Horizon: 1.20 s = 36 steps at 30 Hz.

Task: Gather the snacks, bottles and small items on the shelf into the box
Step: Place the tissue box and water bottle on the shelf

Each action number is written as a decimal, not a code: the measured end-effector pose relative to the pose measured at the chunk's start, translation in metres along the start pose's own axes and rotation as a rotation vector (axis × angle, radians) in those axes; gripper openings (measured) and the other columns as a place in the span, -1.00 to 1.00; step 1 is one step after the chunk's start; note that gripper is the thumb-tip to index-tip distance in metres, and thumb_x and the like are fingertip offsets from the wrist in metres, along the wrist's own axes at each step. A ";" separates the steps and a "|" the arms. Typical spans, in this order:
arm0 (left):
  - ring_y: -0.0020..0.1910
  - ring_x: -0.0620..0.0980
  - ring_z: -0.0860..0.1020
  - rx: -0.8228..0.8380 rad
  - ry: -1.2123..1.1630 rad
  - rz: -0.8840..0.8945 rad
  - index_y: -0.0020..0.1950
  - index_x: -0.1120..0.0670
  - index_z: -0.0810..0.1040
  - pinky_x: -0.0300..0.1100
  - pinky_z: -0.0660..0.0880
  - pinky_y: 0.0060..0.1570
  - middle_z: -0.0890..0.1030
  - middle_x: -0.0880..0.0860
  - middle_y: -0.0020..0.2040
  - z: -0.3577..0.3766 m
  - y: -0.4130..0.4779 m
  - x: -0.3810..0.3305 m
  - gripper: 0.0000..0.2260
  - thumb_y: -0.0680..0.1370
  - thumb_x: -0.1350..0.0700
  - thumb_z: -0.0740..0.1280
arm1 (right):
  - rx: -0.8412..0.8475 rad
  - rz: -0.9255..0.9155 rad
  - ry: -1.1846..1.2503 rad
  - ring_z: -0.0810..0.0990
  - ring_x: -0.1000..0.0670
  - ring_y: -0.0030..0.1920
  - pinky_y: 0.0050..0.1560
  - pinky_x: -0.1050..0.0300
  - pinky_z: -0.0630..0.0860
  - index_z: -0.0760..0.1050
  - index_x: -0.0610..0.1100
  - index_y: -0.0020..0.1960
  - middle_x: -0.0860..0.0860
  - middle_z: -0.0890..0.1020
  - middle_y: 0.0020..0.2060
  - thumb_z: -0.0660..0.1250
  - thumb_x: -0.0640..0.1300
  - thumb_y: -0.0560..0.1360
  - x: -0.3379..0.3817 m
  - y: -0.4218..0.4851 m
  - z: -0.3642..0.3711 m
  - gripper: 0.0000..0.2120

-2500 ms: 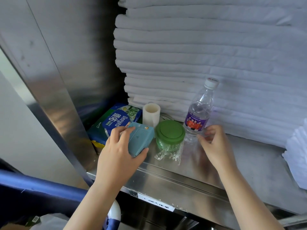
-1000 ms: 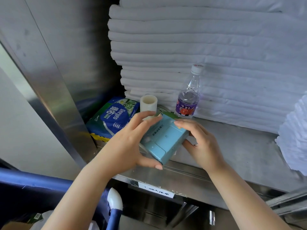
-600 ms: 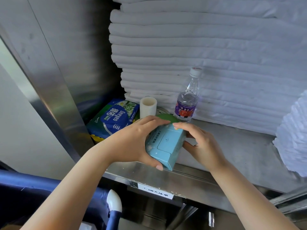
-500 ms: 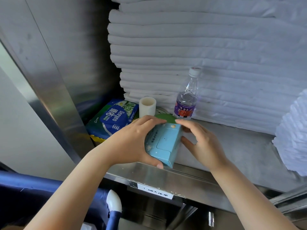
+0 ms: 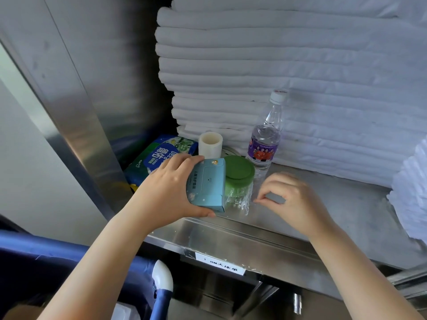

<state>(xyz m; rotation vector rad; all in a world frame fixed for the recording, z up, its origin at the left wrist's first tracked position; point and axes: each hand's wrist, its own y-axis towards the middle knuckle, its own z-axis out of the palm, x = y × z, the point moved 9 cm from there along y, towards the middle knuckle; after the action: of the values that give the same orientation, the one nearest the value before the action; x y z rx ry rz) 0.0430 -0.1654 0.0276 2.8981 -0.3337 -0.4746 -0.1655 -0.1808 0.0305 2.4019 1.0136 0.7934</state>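
Head view: left hand [image 5: 166, 192] grips a light-blue box [image 5: 208, 183], thumb beneath, at the steel shelf's [image 5: 346, 204] front edge, just beside a green-lidded jar [image 5: 239, 172]. Right hand [image 5: 293, 199] hovers near the jar, fingers loosely curled, holding nothing. The shelf-edge label [image 5: 219, 265] reads "1.8M大床单"; the blue pack [image 5: 159, 155] shows "德佑".

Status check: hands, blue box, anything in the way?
Left hand grips blue box at shelf front. Right hand curled beside green-lidded jar, hold unclear. Bottle upright behind jar.
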 end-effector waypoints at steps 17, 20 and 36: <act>0.27 0.00 0.34 -0.014 0.085 -0.112 0.46 -0.09 0.14 -0.05 0.36 0.20 0.31 -0.06 0.34 0.010 -0.005 0.018 -0.01 0.14 -0.48 0.31 | 0.262 -0.076 0.103 0.55 0.18 -0.13 -0.12 0.27 0.51 0.68 0.00 -0.04 0.16 0.65 -0.15 0.43 -0.21 0.45 0.044 0.004 0.035 -0.84; 0.24 0.01 0.36 -0.017 0.109 -0.135 0.44 -0.08 0.14 -0.05 0.37 0.17 0.33 -0.05 0.32 0.013 -0.006 0.020 -0.02 0.13 -0.50 0.29 | 0.245 -0.043 0.089 0.53 0.15 -0.19 -0.23 0.15 0.52 0.64 -0.02 -0.22 0.16 0.60 -0.25 0.47 -0.02 0.41 0.046 0.006 0.037 -0.91; 0.20 0.06 0.40 -0.073 0.271 -0.238 0.43 0.02 0.24 -0.09 0.39 0.11 0.39 0.03 0.26 0.026 -0.011 0.017 -0.01 0.15 -0.50 0.27 | 0.182 -0.083 -0.012 0.58 0.03 -0.18 -0.32 0.16 0.51 0.58 -0.11 0.01 0.06 0.60 -0.17 0.51 -0.18 0.37 0.061 0.019 0.069 -0.76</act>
<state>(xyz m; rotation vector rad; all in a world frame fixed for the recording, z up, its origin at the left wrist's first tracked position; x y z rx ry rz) 0.0521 -0.1625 -0.0042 2.8921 0.0681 -0.1185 -0.0766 -0.1584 0.0101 2.4924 1.2193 0.6831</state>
